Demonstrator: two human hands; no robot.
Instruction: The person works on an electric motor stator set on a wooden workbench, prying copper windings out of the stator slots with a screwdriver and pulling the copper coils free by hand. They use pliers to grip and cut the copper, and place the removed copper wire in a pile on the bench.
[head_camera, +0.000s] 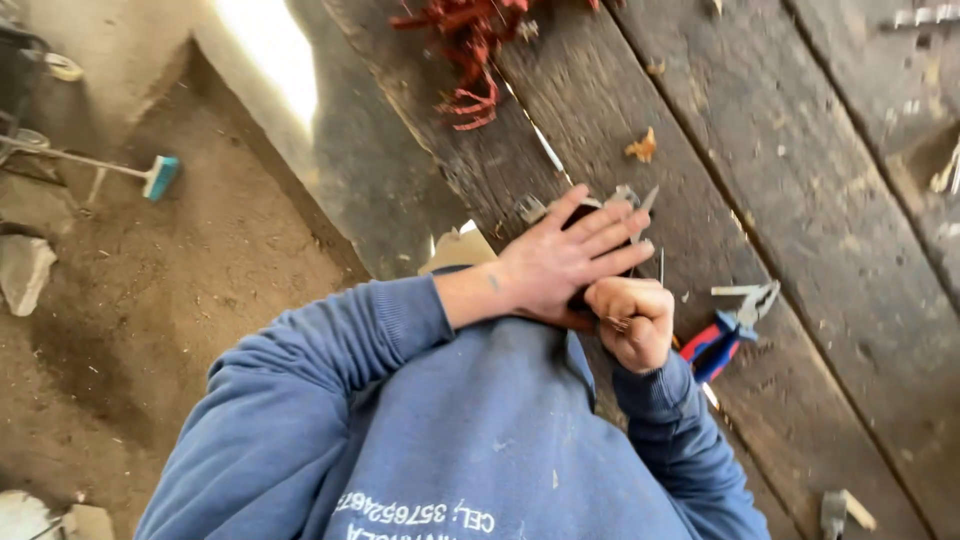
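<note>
Planks of dark, worn wood make up the tabletop (800, 200), and both hands meet near its front edge, just beside a pair of pliers (728, 330) with red and blue handles. The left hand (565, 262) lies flat with its fingers stretched out and together, pressing down on a dark object (582, 215) that is mostly hidden under the palm; what it is cannot be told from this view. The right hand (632, 318) is curled into a tight fist directly against the left hand's lower edge, on the side toward the pliers, and it seems to pinch something thin and metallic, though the thing is too small to make out. Small bits of grey metal (628, 196) poke out beyond the left fingertips, farther from the pliers. Both arms wear blue sweatshirt sleeves (330, 350). Well beyond the pliers, toward the far end of the tabletop, lies a tangle of red wire (470, 50), and between that tangle and the pliers sits a small tan chip of wood (642, 147). Far off to the left of the pliers, down on the dirt floor (150, 300), rests a brush with a teal head (160, 176).
</note>
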